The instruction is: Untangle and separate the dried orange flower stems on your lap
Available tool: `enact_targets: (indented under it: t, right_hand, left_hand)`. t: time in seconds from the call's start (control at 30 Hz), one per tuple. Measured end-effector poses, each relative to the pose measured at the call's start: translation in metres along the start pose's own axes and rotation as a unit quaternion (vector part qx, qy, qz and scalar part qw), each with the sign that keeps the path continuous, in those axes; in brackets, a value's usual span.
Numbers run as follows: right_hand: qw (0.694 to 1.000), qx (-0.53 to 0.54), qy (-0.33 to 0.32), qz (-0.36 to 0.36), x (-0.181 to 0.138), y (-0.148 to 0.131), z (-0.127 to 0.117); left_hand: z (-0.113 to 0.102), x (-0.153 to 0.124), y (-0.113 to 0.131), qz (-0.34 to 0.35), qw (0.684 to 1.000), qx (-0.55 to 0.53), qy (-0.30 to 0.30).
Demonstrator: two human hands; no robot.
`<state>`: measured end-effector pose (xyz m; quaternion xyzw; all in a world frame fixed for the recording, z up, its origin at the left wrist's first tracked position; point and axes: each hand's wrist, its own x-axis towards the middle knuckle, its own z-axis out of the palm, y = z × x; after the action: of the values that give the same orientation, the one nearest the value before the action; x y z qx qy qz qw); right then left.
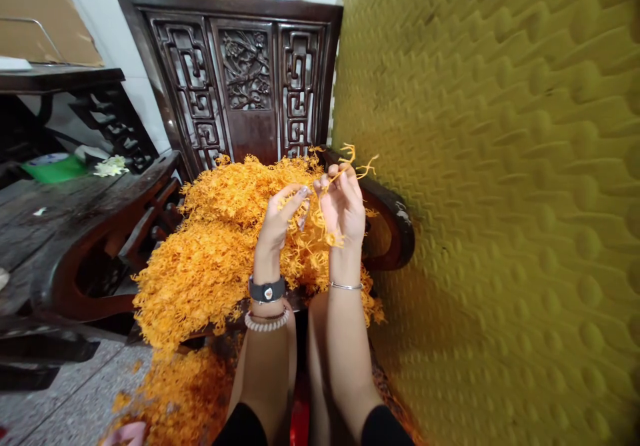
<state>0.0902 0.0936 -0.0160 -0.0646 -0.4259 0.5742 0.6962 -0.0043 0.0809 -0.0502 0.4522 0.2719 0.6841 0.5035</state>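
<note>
My right hand [344,203] is raised, palm towards me, with its fingers closed on a thin branching orange plastic strand [369,166]. Forked ends stick out above the fingertips, and more orange strands hang down by the palm to the wrist. Just to the left, apart from it, is my left hand [280,216]. Its fingers are curved with a gap between them, and I see nothing clearly held there. Right behind both hands rises a big heap of orange branching plastic pieces [200,266] on the seat of a dark wooden chair [255,133].
More orange pieces [185,393] lie on the floor below, near a pink object [125,434]. At left a dark wooden table [30,233] carries a green tape roll [54,167] and a pale flower [112,166]. A textured yellow-green sheet [500,199] stands close along the right side.
</note>
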Motion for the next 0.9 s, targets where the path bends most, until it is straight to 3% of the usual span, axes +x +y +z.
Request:
enact_targets:
  t: [0.37,0.67,0.77,0.9]
  right_hand:
    - [0.994,0.107,0.026,-0.024,0.003,-0.010,-0.006]
    - [0.987,0.152,0.039,-0.028,0.006,-0.002,-0.013]
    - [0.996,0.082,0.014,-0.039,0.007,-0.001,-0.016]
    - [0.988,-0.143,-0.032,0.041,0.003,-0.006,-0.013]
  left_hand:
    - [-0.003,-0.004,0.006,-0.014,0.960,0.262,-0.094]
    - [-0.001,-0.005,0.005,-0.023,0.949,0.282,-0.142]
    - [-0.001,-0.005,0.005,-0.011,0.961,0.250,-0.117]
    - [-0.006,0.000,-0.002,0.028,0.981,0.190,-0.019]
